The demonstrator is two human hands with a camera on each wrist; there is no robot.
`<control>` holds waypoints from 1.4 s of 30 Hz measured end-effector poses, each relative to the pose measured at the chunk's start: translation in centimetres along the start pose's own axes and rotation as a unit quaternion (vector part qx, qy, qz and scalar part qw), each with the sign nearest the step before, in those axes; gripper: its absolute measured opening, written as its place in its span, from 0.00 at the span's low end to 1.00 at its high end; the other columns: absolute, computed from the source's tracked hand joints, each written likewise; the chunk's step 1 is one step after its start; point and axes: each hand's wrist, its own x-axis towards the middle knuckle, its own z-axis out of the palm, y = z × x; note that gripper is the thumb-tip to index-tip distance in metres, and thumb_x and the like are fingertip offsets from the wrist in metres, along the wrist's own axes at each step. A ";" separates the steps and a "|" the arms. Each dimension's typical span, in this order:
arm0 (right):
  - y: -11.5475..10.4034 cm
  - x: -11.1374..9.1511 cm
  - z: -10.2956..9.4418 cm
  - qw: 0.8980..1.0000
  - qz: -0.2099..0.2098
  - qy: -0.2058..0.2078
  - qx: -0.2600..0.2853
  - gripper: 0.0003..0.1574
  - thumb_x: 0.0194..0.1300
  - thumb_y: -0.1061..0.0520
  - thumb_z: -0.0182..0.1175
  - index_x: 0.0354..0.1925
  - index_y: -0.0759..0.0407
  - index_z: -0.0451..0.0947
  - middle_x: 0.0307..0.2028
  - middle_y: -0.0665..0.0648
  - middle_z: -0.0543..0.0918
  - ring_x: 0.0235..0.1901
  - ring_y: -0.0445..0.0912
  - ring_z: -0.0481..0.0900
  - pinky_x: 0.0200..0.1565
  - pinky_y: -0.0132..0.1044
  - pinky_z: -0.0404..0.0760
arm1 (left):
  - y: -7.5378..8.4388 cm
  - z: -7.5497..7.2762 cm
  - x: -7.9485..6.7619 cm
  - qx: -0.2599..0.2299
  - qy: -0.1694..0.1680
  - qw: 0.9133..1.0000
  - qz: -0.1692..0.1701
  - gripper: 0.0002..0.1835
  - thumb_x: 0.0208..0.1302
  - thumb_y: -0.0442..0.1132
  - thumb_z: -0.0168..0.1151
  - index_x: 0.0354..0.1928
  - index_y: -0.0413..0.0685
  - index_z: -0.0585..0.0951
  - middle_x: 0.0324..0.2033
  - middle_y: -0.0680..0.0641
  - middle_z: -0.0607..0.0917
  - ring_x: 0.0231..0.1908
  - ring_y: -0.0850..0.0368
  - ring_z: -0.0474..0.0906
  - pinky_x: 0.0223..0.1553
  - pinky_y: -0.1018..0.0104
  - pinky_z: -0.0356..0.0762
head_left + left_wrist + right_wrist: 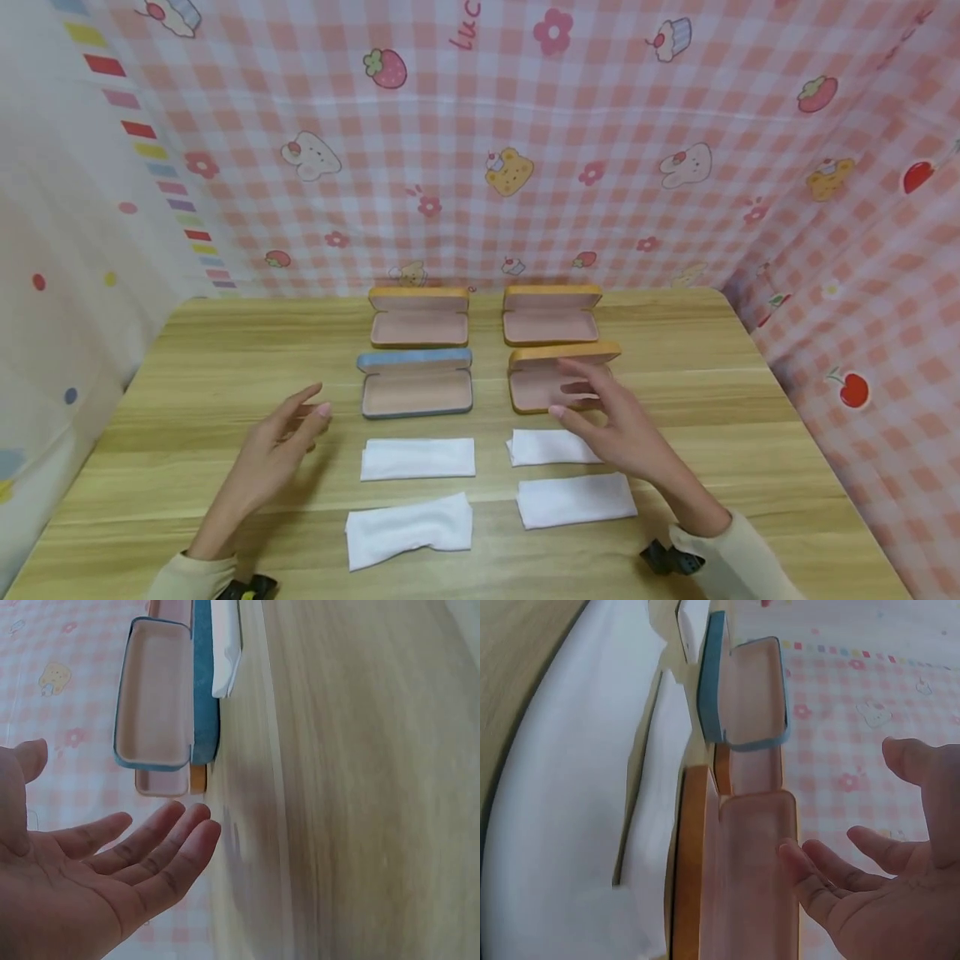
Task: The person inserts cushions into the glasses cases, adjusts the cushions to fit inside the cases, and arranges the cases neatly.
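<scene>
My right hand [626, 437] hovers at the near right orange eyeglass case [534, 390], fingers spread and overlapping its raised lid in view. Whether they touch it I cannot tell. To the left of the blue eyeglass case [417, 393], my left hand [266, 458] is held over the table with relaxed fingers and an empty palm. Behind these two stand another orange case [419, 330] on the left and a matching orange case [551, 328] on the right. Every case has its lid up, showing a bare pink lining.
Folded white cloths lie in front of the cases: a left upper cloth [417, 459], a left lower cloth [408, 533], a right upper cloth [551, 447] and a right lower cloth [576, 501]. Behind the wooden table [247, 342] hangs a pink checked curtain [450, 117].
</scene>
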 end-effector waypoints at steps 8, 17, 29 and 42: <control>-0.5 0.4 1.5 0.999 0.017 -0.020 0.033 0.37 0.72 0.51 0.65 0.74 0.53 0.65 0.67 0.64 0.76 0.59 0.58 0.82 0.61 0.55 0.81 | 0.2 0.5 -0.4 -0.079 -0.028 0.996 -0.030 0.33 0.80 0.55 0.50 0.75 0.39 0.66 0.57 0.32 0.82 0.52 0.42 0.85 0.45 0.64 0.88; -1.0 1.1 3.7 0.995 0.066 -0.044 0.060 0.37 0.72 0.51 0.66 0.73 0.55 0.67 0.64 0.63 0.78 0.55 0.53 0.84 0.58 0.49 0.83 | 0.0 1.0 -0.7 -0.084 -0.042 0.993 -0.078 0.34 0.77 0.57 0.55 0.73 0.40 0.68 0.56 0.34 0.84 0.47 0.51 0.86 0.44 0.67 0.87; -1.8 1.4 6.3 0.989 0.109 -0.060 0.079 0.36 0.71 0.51 0.66 0.72 0.59 0.69 0.60 0.61 0.82 0.51 0.48 0.84 0.54 0.40 0.84 | -0.3 2.1 -0.7 -0.074 -0.048 0.990 -0.106 0.31 0.74 0.51 0.63 0.69 0.38 0.73 0.54 0.36 0.85 0.43 0.54 0.85 0.41 0.67 0.87; -2.0 2.0 8.4 0.988 0.117 -0.079 0.055 0.31 0.69 0.51 0.68 0.66 0.61 0.75 0.52 0.58 0.86 0.46 0.45 0.84 0.43 0.33 0.84 | 0.2 2.8 -0.8 -0.066 -0.052 0.987 -0.140 0.24 0.71 0.46 0.66 0.63 0.41 0.79 0.47 0.40 0.87 0.35 0.56 0.83 0.31 0.67 0.84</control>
